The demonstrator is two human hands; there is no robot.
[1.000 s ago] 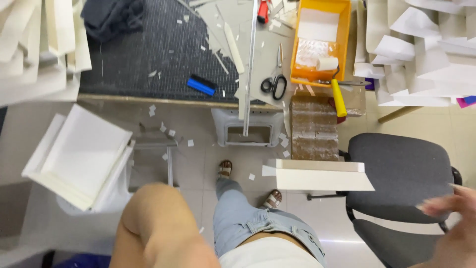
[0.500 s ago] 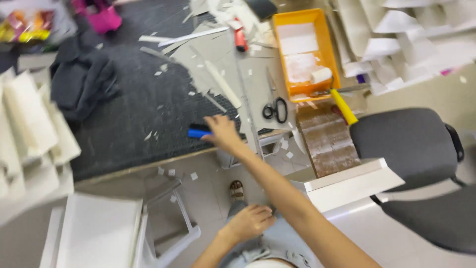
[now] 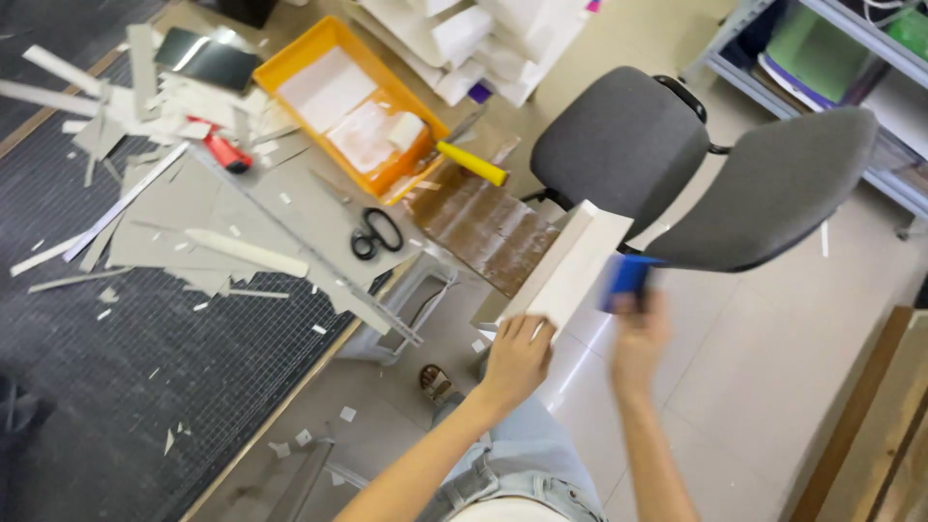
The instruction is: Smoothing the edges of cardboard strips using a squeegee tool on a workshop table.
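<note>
Far left: dark mesh mat (image 3: 116, 387) on the bench, littered with grey card offcuts (image 3: 184, 208) and white strips (image 3: 246, 253). A red-handled cutter (image 3: 228, 155) lies among the scraps near the top. A long metal ruler (image 3: 319, 261) runs diagonally across the card, and black-handled scissors (image 3: 375, 233) rest just beside it. Above these, an orange tray (image 3: 319, 43) holding white sheets and a roll of tape. A yellow-handled tool (image 3: 471, 163) lies at the tray's lower corner, next to a brown glossy pad (image 3: 483, 227) that overhangs the bench edge.

Centre: left hand (image 3: 517, 356) closed on the near end of a long white box (image 3: 570, 266), fingers curled over its lower edge, box tilted up and away toward the chair. Denim-clad lap below the arms; a sandalled foot (image 3: 437, 383) on the pale floor.

Right of the box: right hand (image 3: 638, 333), blurred, gripping a small blue block (image 3: 626, 278) that sits against the box's right side. Exact contact cannot be told through the blur.

Beyond: grey office chair (image 3: 677, 164), seat and backrest, close behind the box. Far right: metal shelving (image 3: 851, 68) with green and white items; wooden board (image 3: 870, 425) at lower right.
</note>
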